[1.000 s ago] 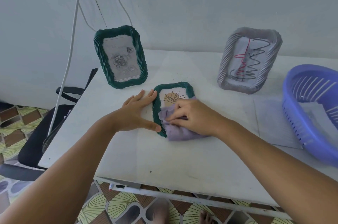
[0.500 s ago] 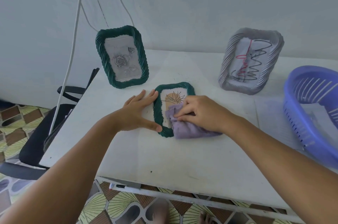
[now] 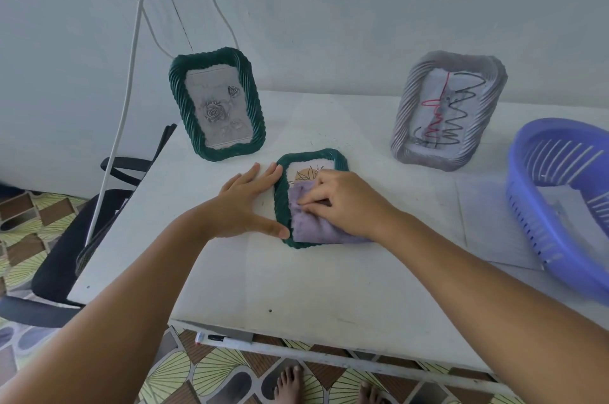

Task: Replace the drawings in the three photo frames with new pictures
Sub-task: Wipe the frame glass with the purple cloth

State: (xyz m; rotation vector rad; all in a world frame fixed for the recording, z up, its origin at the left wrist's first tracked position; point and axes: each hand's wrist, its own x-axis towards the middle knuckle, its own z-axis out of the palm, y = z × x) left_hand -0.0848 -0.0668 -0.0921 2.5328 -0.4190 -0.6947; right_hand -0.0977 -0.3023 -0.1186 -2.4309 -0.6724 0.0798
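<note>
Underneath everything, a white desk (image 3: pixel 296 285) is seen, carrying all the things. Well to the right of the hands, a purple slatted basket (image 3: pixel 540 206) is set at the desk's edge, with a sheet of white paper lying inside it; another sheet of paper (image 3: pixel 487 222) is laid flat between the basket and the right hand. To the left of the hands and below desk level, a dark chair (image 3: pixel 66 258) is stood on a patterned tile floor (image 3: pixel 211 374). Beyond the left hand, a large green frame (image 3: pixel 217 104) is propped upright, and a grey rose picture is held in it. Beyond the right hand, a grey frame (image 3: pixel 449 112) is leaned back, with a red and black scribble drawing inside. White cables (image 3: pixel 131 51) are hung down the wall behind.

Between the hands, a small green frame (image 3: pixel 280 206) is laid flat on the desk; a plant drawing is shown in its upper part, while the lower part is covered by a lilac cloth (image 3: pixel 316 232). The cloth is pressed onto the frame by the right hand (image 3: pixel 349 206), its fingers curled upon it. The left hand (image 3: pixel 245 206) is spread wide and flat on the desk, fingertips and thumb touching the frame's left edge.
</note>
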